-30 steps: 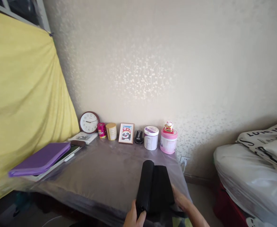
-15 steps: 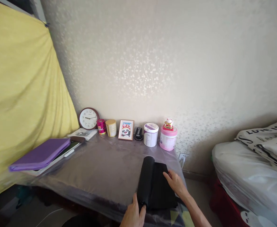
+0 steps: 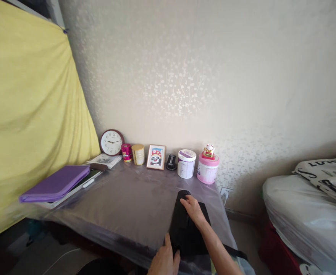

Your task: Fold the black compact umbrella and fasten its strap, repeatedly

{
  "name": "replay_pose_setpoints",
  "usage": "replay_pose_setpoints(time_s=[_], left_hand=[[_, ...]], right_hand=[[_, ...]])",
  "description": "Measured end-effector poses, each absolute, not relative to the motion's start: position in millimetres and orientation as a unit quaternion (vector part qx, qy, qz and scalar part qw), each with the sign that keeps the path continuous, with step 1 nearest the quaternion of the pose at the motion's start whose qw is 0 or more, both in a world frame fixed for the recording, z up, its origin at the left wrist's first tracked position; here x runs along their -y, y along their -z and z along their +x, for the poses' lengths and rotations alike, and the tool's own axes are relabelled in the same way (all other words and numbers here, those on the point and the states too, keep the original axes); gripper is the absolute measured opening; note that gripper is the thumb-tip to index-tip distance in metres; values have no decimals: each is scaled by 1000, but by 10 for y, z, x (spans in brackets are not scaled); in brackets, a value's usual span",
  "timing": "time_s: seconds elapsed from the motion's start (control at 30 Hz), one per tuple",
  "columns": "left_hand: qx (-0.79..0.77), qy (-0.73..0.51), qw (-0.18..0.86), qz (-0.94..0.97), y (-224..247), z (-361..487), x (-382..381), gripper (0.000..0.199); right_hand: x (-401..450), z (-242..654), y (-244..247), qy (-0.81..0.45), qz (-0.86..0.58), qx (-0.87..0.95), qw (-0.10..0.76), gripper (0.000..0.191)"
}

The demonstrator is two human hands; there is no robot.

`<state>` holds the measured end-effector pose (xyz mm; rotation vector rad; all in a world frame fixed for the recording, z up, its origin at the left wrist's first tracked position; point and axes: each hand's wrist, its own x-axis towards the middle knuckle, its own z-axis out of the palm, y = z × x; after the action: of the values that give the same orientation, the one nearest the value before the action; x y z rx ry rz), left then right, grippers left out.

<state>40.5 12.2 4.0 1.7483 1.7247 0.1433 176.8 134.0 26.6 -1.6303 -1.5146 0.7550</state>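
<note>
A black, partly rolled sheet of cloth-like material (image 3: 182,229) lies at the right front of the table, its roll on the left and a flat part on the right. My left hand (image 3: 165,259) grips the near end of the roll, thumb on top. My right hand (image 3: 192,208) is closed over the far end of the roll, with the thumb toward the left. A black strap (image 3: 235,252) runs out from beneath my right forearm toward the table's right edge. Part of the flat side is hidden by that forearm.
Along the wall stand a clock (image 3: 112,142), a pink can (image 3: 126,152), a yellow-lidded jar (image 3: 138,154), a framed panda picture (image 3: 156,157), a white tub (image 3: 186,164) and a pink tub (image 3: 207,170) bearing a cat figurine (image 3: 208,151). A purple folder (image 3: 56,183) lies left.
My right hand has moved left from the flat part's right edge onto the far end of the roll. My left hand stays at the near end. The view has shifted slightly.
</note>
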Motion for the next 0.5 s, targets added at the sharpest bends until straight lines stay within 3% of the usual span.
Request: replay_pose_setpoints(time_s=[0.27,0.5], left_hand=[[-665,-11,291,688,-163,400,-113,61],[-668,-50,245,701,-97,339,-6,60]], right_hand=[[-1393,1603,-129,-295,-660,616,313,39],[-1313,1581,-155,-286,-638,643,314,47]])
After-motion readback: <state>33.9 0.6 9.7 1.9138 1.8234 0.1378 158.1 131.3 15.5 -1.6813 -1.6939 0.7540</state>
